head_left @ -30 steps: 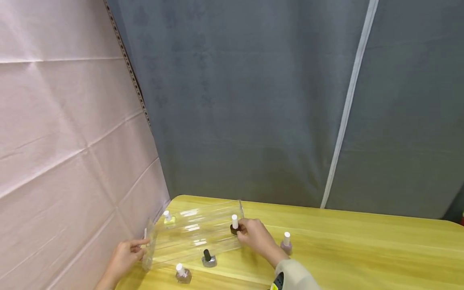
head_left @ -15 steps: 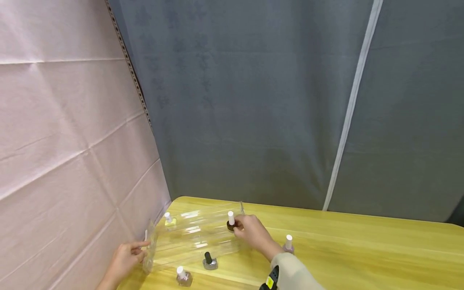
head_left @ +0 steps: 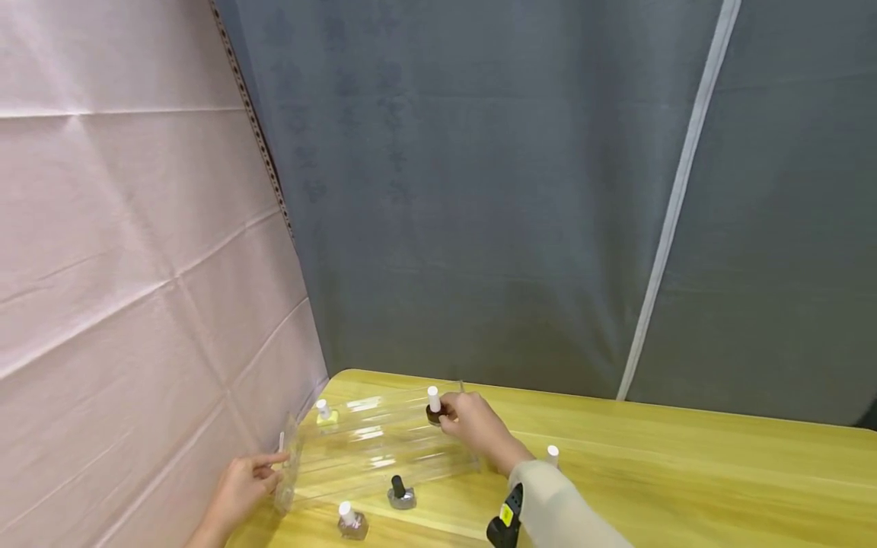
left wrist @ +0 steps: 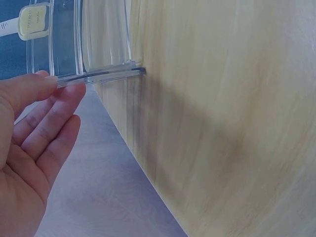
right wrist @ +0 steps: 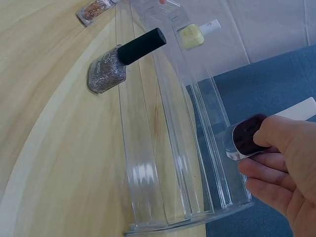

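Observation:
A clear tiered plastic rack (head_left: 288, 476) stands at the left of the table. My left hand (head_left: 240, 491) pinches its left end panel between thumb and fingers, as the left wrist view shows. In my right hand (head_left: 474, 425) is a dark nail polish bottle (right wrist: 247, 136) with a white cap, pinched by its body. It is upright at the right part of the rack's rearmost tier, its base right by that tier in the right wrist view. A pale yellow nail polish bottle (head_left: 327, 418) sits on the same tier near the left end.
In front of the rack stand a glitter nail polish bottle (head_left: 402, 498) with a black cap and another (head_left: 352, 526) with a white cap. A further white-capped bottle (head_left: 552, 454) is partly hidden behind the right sleeve. A pale wall cloth (head_left: 171, 342) borders the table's left side.
My right hand has carried the dark nail polish bottle back and slightly left, from the rack's right end to its rearmost tier. The left hand keeps its grip on the end panel.

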Tool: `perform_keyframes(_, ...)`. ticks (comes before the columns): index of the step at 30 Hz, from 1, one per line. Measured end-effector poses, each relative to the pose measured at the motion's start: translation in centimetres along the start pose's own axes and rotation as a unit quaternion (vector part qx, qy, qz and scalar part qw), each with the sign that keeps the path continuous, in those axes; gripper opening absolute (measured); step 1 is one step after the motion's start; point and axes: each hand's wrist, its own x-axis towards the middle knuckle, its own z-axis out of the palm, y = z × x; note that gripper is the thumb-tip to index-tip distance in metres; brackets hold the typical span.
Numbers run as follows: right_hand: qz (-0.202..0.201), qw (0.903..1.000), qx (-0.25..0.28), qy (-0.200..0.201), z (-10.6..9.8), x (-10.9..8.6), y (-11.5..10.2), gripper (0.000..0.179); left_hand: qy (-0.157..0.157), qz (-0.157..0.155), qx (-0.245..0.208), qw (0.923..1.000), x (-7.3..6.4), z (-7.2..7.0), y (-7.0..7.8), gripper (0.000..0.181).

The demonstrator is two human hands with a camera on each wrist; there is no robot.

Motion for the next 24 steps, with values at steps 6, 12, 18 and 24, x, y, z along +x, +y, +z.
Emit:
perform_keyframes(6,0.005,0.9999,-0.006,-0.007,-0.1,0.5,-0.1,0.013,0.002,0.001,0.007,1.0,0.1,0.2,0.1,0.03)
perform_keyframes(12,-0.003,0.9999,-0.009,-0.007,0.1,1.1,-0.2,0.012,0.006,-0.002,0.011,0.9999,0.0,0.2,0.0,0.03)
perform_keyframes(18,0.017,0.9996,-0.003,-0.021,0.3,1.5,-0.3,0.014,0.009,-0.003,0.015,0.9998,0.0,0.1,0.0,0.03)
perform_keyframes(24,0.02,0.9994,0.004,-0.029,0.2,2.1,-0.7,0.016,0.009,-0.003,0.019,0.9998,0.0,0.2,0.2,0.029)
